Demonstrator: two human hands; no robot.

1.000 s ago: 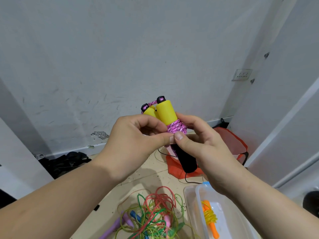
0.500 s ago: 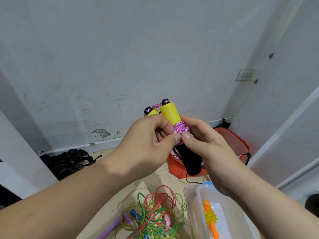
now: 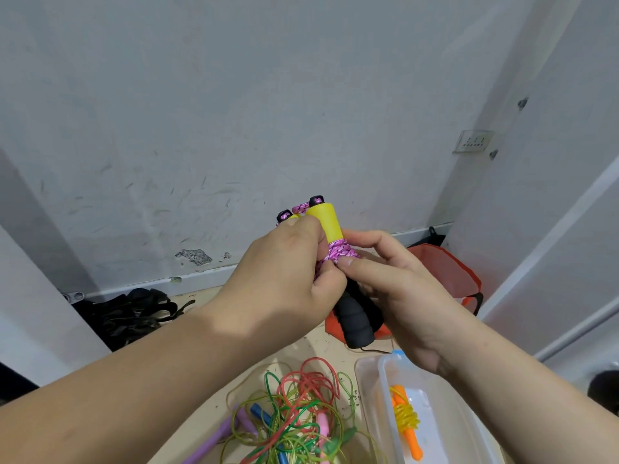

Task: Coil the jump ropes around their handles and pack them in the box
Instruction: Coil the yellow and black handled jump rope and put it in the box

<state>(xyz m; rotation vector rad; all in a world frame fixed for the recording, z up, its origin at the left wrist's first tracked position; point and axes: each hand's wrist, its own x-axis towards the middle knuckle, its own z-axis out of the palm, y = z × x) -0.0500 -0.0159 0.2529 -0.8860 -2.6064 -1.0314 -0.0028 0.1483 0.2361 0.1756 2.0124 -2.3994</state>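
Observation:
I hold a jump rope with two yellow-and-black foam handles [image 3: 325, 221] upright in front of me. Its pink braided rope [image 3: 341, 252] is coiled around the middle of the handles. My left hand [image 3: 284, 279] grips the handles from the left, its thumb pinching the rope. My right hand [image 3: 392, 283] holds them from the right, with its thumb pressed on the coil. The black lower ends [image 3: 355, 321] stick out below my hands. A clear plastic box [image 3: 371, 396] at the lower right holds an orange-handled rope [image 3: 407, 420] wrapped in yellow cord.
A tangled pile of coloured jump ropes [image 3: 294, 416] lies on the floor below my hands. An orange bag [image 3: 445, 266] sits by the right wall. Black straps [image 3: 130, 313] lie at the left against the wall. White walls close in at the back and right.
My hands and the handle bundle have shifted slightly right and down. My left thumb has moved lower, onto the rope beneath the coil.

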